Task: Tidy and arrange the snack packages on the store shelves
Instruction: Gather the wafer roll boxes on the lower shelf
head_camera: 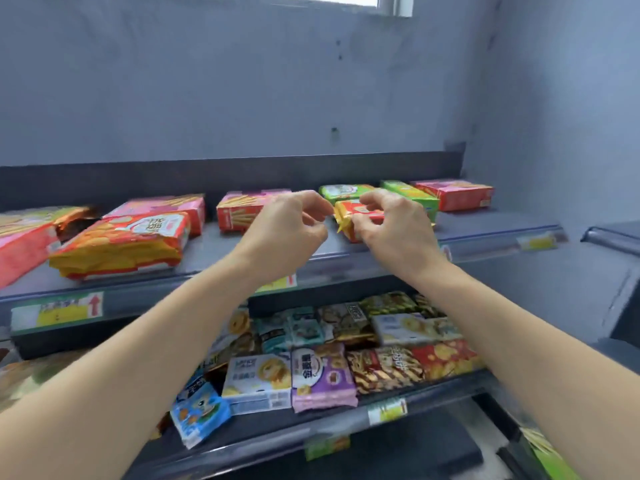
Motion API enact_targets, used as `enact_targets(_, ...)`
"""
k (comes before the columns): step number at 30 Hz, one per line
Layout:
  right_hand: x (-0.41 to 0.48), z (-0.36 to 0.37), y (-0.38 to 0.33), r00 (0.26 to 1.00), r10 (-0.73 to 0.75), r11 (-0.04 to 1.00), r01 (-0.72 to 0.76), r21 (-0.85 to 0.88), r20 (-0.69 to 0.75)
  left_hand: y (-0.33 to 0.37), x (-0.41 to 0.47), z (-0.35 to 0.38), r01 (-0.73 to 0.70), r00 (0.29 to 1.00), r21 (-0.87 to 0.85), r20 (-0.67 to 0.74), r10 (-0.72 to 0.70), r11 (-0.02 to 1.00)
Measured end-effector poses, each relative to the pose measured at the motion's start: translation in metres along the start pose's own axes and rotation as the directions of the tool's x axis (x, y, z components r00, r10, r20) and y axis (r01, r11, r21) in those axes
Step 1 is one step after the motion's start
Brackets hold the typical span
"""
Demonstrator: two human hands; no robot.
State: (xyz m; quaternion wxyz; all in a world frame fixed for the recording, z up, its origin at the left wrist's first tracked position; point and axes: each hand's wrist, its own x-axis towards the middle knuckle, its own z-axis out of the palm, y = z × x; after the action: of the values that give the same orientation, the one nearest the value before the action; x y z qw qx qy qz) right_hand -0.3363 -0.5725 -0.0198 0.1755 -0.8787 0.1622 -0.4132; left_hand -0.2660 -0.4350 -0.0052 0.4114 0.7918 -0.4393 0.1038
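Observation:
A small red and orange snack pack (353,216) sits above the top shelf (485,226), right of centre. My right hand (391,223) grips it from the right, fingers curled over its top and front. My left hand (291,226) is at its left end with fingers curled; whether it pinches the pack's yellow crimped edge I cannot tell. Behind the pack lie two green packs (341,191) (412,194) and a red box (457,194).
On the top shelf to the left lie a red stick-biscuit box (235,211), a pink box (162,204) and a large orange bag (124,244). The lower shelf (433,393) holds several mixed packs, with a blue one (199,410) overhanging its front.

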Motion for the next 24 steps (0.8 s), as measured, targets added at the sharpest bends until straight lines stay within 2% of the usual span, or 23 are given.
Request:
enact_targets(11,0.052,-0.057,0.114,0.954,0.291,0.950,-0.297,-0.091,-0.072,0.047,0.101,0.083,-0.017,0.983,-0.084,0.179,0.032,0.996)
enact_targets(14,0.064,-0.055,0.131,0.947,0.318,0.940,-0.322,-0.110,-0.056,0.045,0.129,0.100,-0.029,0.977,-0.062,0.210,0.041,0.998)
enact_targets(18,0.084,-0.051,0.155,0.941,0.338,0.934,-0.339,-0.115,-0.024,0.043,0.159,0.130,0.001,0.971,0.034,0.239,-0.009,0.999)
enact_targets(24,0.112,-0.045,0.199,0.938,0.342,0.936,-0.335,-0.108,0.059,0.050,0.194,0.173,0.007,0.967,0.334,0.239,-0.092,0.943)
